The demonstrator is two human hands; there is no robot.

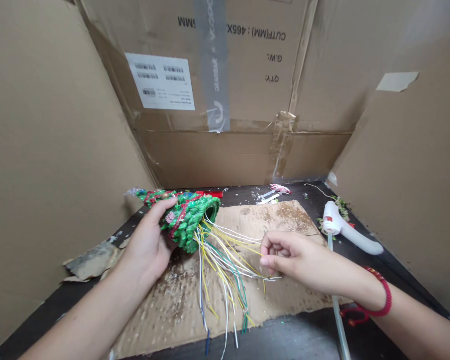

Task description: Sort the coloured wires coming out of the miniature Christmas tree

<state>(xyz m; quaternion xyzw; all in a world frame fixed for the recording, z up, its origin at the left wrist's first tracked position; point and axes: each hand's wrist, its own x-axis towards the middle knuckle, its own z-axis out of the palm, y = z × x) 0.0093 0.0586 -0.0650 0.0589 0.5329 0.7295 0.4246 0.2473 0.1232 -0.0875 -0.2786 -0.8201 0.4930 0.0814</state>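
Observation:
A small green Christmas tree figure (189, 220) with red garlands and glitter lies tilted on its side, its hollow base facing right. My left hand (153, 240) is wrapped round its middle. Out of the base spills a bundle of thin wires (225, 265), white, yellow, green and blue, fanning over the cardboard. To the right, my right hand (281, 255) pinches a yellow wire between thumb and fingertips. Some white wires pass close by those fingers; whether they are held too cannot be made out.
A glitter-strewn cardboard sheet (281, 215) covers the dark table. A white glue gun (348, 232) with a long glue stick (339, 320) lies right. Red-and-white string (280, 189) sits behind. Cardboard walls (225, 160) enclose the back and sides. A torn scrap (92, 262) lies left.

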